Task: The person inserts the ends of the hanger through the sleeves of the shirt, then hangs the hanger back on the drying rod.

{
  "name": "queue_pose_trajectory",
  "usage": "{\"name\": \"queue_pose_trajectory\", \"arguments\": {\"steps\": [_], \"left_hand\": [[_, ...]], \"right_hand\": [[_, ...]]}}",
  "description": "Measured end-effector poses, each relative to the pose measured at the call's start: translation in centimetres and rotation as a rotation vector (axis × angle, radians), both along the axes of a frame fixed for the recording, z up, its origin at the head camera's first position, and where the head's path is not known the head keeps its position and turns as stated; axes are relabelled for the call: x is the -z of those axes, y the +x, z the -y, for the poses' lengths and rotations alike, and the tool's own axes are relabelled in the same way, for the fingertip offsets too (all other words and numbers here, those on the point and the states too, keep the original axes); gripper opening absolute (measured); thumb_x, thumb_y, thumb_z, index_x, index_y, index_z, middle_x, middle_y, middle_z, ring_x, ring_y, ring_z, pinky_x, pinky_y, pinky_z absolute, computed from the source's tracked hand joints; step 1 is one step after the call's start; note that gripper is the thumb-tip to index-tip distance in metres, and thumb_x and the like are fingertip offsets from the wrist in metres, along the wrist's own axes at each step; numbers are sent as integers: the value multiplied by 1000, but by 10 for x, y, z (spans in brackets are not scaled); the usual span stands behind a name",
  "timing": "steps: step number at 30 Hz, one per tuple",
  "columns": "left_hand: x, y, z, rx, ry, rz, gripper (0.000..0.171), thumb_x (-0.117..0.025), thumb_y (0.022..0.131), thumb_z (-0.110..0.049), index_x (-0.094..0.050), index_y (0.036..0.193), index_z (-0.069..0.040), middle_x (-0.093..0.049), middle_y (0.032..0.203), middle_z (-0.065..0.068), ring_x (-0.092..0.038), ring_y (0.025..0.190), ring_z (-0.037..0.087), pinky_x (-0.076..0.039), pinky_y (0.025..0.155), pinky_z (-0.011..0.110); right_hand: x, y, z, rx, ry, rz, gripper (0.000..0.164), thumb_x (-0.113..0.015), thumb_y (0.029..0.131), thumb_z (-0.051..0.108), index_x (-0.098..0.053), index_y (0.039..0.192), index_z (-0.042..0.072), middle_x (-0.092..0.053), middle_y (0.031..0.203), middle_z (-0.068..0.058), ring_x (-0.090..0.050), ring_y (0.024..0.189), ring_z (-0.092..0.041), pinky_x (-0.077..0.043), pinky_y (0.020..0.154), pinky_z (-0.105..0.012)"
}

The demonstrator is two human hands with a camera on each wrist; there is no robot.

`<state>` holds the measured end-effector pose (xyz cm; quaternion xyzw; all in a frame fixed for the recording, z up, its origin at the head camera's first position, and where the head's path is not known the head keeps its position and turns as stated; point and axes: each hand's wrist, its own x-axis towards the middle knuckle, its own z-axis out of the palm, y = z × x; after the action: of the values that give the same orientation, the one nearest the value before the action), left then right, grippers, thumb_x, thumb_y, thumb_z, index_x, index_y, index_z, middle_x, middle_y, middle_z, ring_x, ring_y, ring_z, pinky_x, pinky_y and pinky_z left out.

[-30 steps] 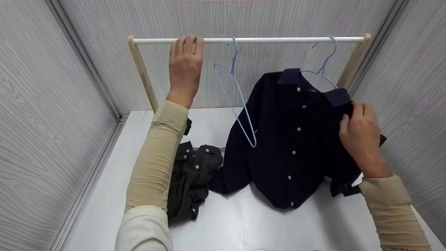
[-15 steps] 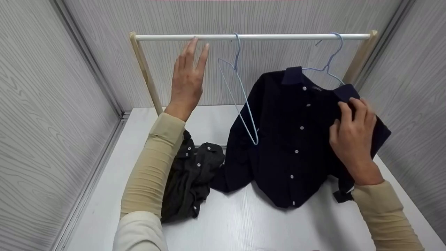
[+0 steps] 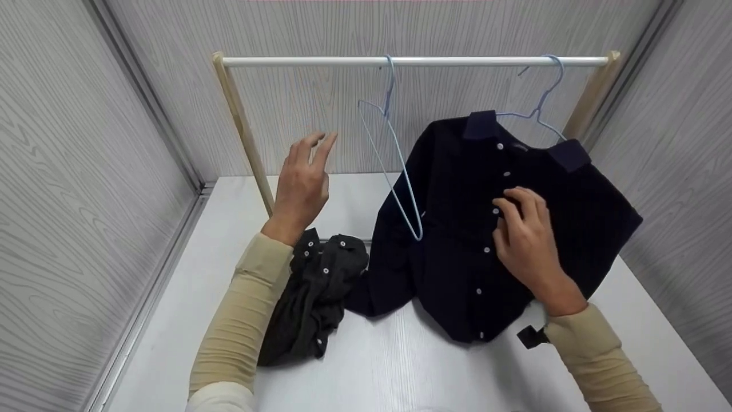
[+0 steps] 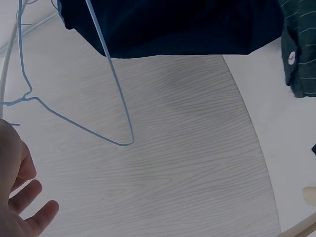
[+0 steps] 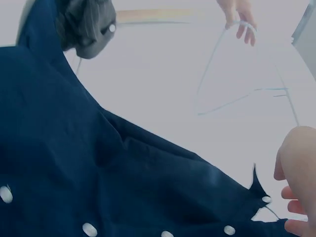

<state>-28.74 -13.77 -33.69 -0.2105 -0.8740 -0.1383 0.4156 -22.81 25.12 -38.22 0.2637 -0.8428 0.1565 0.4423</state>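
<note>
A navy button-up shirt (image 3: 457, 229) hangs on a light-blue wire hanger (image 3: 537, 111) at the right end of the rail. My right hand (image 3: 526, 237) is in front of the shirt's buttons with loosely bent fingers, holding nothing; whether it touches the cloth I cannot tell. To the left, my left hand (image 3: 302, 186) is below the rail with its fingers apart and nothing in them. A second blue hanger (image 3: 409, 197), bearing no garment, hangs near mid-rail. Beneath my left hand lies a crumpled dark shirt (image 3: 320, 286) with white buttons, partly hidden by the left arm.
The white rail (image 3: 320, 61) runs between wooden posts (image 3: 243, 123) above a white table (image 3: 389, 372). Grey wood-grain panels (image 3: 114, 86) enclose the space at the back and both sides.
My left hand has let go of the rail and dropped below it. My right hand has left the navy shirt's shoulder and moved left and down before its front.
</note>
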Motion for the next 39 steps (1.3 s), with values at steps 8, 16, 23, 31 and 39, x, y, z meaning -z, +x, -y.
{"name": "queue_pose_trajectory", "arguments": {"steps": [8, 16, 23, 31, 39], "left_hand": [[46, 21, 18, -19, 76, 70, 59, -48, 85, 13, -51, 141, -6, -54, 132, 15, -57, 111, 32, -52, 86, 41], [77, 44, 24, -37, 154, 231, 52, -50, 89, 9, -53, 139, -5, -56, 126, 18, -58, 108, 32, -55, 76, 41], [109, 58, 24, -111, 221, 372, 45, -60, 90, 2, -54, 135, 1, -60, 114, 24, -63, 97, 37, -55, 75, 47], [138, 75, 21, -250, 228, 735, 61, -67, 93, -21, -41, 148, -8, -52, 127, 29, -62, 103, 44, -54, 76, 58], [155, 78, 13, -286, 211, 919, 72, -67, 94, -31, -31, 155, -15, -50, 134, 31, -60, 112, 48, -50, 86, 63]], "right_hand": [[22, -3, 25, -50, -43, 120, 29, -58, 89, -7, -62, 118, -2, -53, 130, -25, -48, 121, -41, -45, 96, -50], [42, -5, 53, -100, -64, 218, 29, -56, 92, -3, -62, 120, 0, -53, 130, -22, -51, 119, -37, -47, 98, -49], [68, -7, 95, -206, -87, 259, 28, -59, 89, -4, -64, 115, 0, -57, 125, -18, -54, 114, -32, -50, 94, -43], [95, -3, 141, -271, -72, 335, 25, -64, 90, -1, -64, 114, 1, -60, 124, -19, -57, 112, -33, -50, 93, -44], [108, 2, 177, -343, -63, 415, 25, -64, 92, 0, -65, 116, -1, -61, 126, -17, -57, 118, -30, -50, 98, -40]]}}
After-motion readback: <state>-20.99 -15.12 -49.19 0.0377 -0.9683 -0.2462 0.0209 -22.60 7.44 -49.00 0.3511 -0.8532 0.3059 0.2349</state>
